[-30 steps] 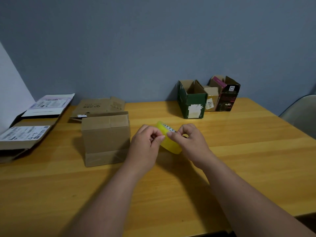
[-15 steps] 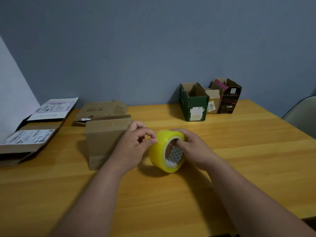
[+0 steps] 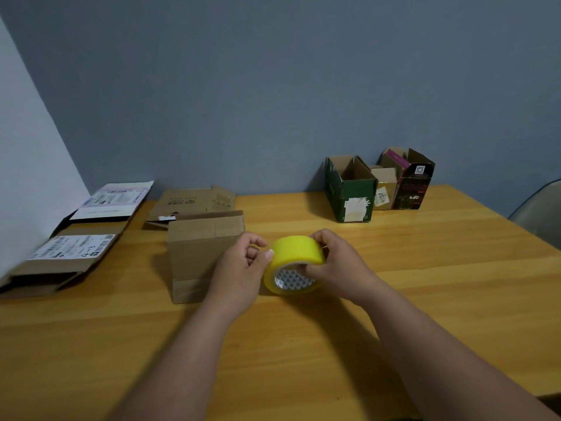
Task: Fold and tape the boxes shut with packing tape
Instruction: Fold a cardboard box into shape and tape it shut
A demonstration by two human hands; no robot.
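Gripping a yellow packing tape roll [image 3: 294, 262] in the right hand [image 3: 340, 265], left hand [image 3: 243, 270] picking at its edge; brown cardboard box [image 3: 203, 253] folded, apparently awaiting tape; others lying flat or open.

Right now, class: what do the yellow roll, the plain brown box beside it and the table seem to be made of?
Yellow roll: glossy, translucent plastic tape, probably on a printed card core.
Brown box: matte corrugated cardboard, judging by creased flaps and raw edges.
Table: pale wood or wood veneer, lightly sheened; plank seams and grain show.
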